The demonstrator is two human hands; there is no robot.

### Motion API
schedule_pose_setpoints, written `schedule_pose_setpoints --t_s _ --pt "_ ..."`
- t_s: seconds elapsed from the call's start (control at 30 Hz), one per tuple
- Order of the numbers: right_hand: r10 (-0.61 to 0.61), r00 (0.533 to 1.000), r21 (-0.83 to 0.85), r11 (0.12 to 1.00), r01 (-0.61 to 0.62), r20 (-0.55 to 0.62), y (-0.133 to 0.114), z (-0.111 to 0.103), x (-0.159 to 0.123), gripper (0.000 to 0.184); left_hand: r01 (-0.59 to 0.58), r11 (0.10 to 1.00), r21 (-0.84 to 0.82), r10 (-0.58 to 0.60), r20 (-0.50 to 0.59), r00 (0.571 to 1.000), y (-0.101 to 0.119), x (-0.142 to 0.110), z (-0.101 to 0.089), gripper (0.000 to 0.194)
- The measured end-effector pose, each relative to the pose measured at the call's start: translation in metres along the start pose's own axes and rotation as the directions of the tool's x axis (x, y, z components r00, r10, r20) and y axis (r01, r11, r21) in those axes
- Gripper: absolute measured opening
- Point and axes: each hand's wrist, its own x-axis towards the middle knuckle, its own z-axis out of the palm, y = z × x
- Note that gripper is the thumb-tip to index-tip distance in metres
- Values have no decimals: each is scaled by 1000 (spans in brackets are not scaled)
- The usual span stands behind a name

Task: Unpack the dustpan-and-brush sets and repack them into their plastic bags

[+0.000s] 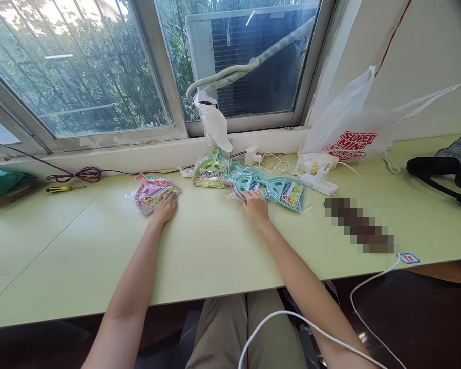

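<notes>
My left hand point(165, 207) lies open on the right side of a wrapped pink mini dustpan-and-brush set point(150, 193), fingers stretched over the plastic. My right hand point(256, 207) is open too, its fingers resting on the near edge of a pile of wrapped sets. In that pile, a blue-green dustpan set point(241, 179) shows above my fingers, with pink at its lower left edge. Another blue-green dustpan set point(286, 192) overlaps the pile's right side. Between my hands, farther back, a green dustpan set point(212, 171) leans near the wall with its handle up.
A power strip point(319, 183) with a plugged-in adapter and white cables lies right of the pile. Behind it stands a white plastic bag point(349, 128). A screwdriver point(63, 189) and coiled cable point(88, 174) lie left. A black strap point(441, 177) sits far right.
</notes>
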Motion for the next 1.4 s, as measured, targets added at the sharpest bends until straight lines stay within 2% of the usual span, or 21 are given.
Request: schedule_pose_setpoints --t_s 0.1,0.23,0.37,0.5,0.97,1.1,1.2,1.4 --pt "1 1000 -7 1000 -1 3 -1 -1 0 35 32 999 10 -32 47 998 3 2 -3 56" --pt "14 1000 -24 1000 -14 13 -2 -1 0 36 -9 998 65 5 69 998 2 11 -6 56" --pt "19 1000 -54 998 -18 13 -3 0 1 36 -59 991 117 57 27 998 0 22 -3 51" --pt "13 1000 -54 998 -12 11 -3 1 1 36 -35 993 116 37 -14 999 -2 26 2 51" --pt "3 1000 -37 999 -3 1 -5 -2 1 36 -21 998 59 22 -22 1000 -2 27 6 53" --pt "4 1000 -37 999 -4 10 -5 -2 1 37 41 999 19 -37 -149 988 2 21 5 59" --pt "2 1000 -46 999 -1 21 -5 -3 2 37 32 998 -59 -46 -253 966 3 11 2 61" --pt "9 999 -73 997 -7 36 -8 -3 2 36 2 977 -214 -57 -251 966 -7 -4 5 61"
